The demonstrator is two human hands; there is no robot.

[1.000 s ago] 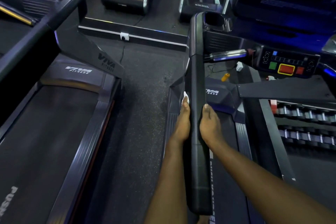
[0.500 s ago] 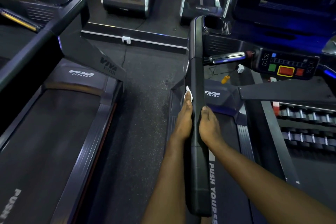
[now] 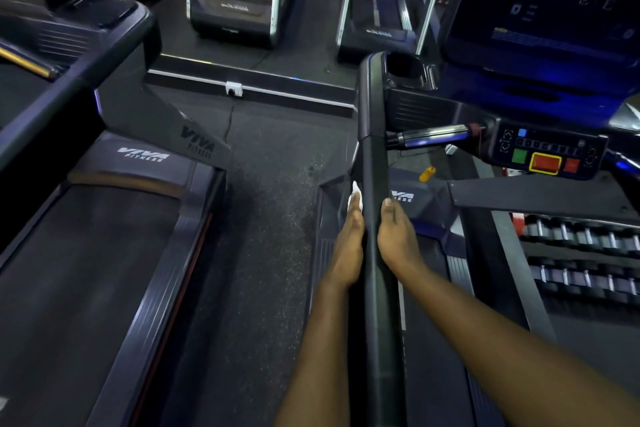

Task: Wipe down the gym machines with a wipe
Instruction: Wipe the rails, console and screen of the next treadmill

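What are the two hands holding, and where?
The left hand presses a white wipe flat against the left side of the treadmill's black handrail, wipe under its fingertips. The right hand lies against the rail's right side.

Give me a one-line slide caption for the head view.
Left hand presses a white wipe to the treadmill's black handrail; right hand rests on its other side.

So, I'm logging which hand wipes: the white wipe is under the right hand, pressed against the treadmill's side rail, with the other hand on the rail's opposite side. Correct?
Not quite. The head view shows the white wipe under the left hand, not the right. It is pressed against the treadmill's side rail, with the right hand on the rail's opposite side.
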